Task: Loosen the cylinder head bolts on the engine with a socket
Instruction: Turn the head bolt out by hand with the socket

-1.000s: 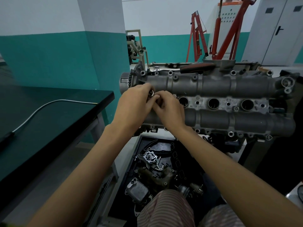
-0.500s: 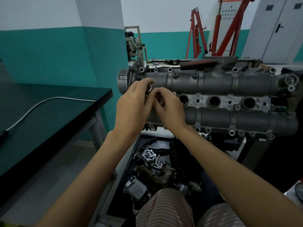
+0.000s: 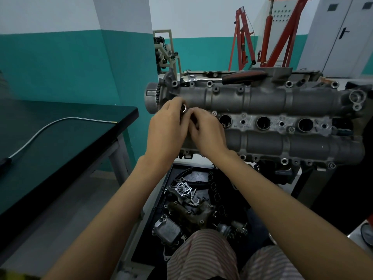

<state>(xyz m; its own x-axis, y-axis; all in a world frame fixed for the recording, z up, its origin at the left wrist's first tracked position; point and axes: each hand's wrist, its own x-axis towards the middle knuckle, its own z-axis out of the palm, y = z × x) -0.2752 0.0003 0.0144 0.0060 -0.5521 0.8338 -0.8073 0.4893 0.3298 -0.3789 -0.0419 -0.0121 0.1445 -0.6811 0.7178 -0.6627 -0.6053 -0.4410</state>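
Both hands are meeting at the left end of the engine's cylinder head [image 3: 262, 102], which is lying lengthwise on its stand in front of the person. The left hand [image 3: 167, 130] is curling its fingers round a small shiny socket [image 3: 184, 107], its round open end peeking out beside the thumb. The right hand [image 3: 207, 134] is pressing in against it from the other side, fingers bent and pinching something dark between the 2 hands; what exactly it is pinching is hidden by the knuckles. So each grip is closed tight on the work, not spread.

A ratchet wrench [image 3: 222, 77] with a chrome head and a dark red-black handle is lying along the far top edge of the head, well apart from the hands. 3 round plug wells [image 3: 263, 122] are showing open along the middle of the casting, with small bolts [image 3: 289, 84] dotting the rims. Some faint stamped marks are sitting near the wells, too small to read.

Below the engine, a black tray [image 3: 171, 174] is holding loose parts and a short chain. A dark bench [image 3: 60, 138] is standing to the left with a grey cable [image 3: 40, 131] trailing across it. Red hoist frames [image 3: 242, 41] are standing at the back wall.
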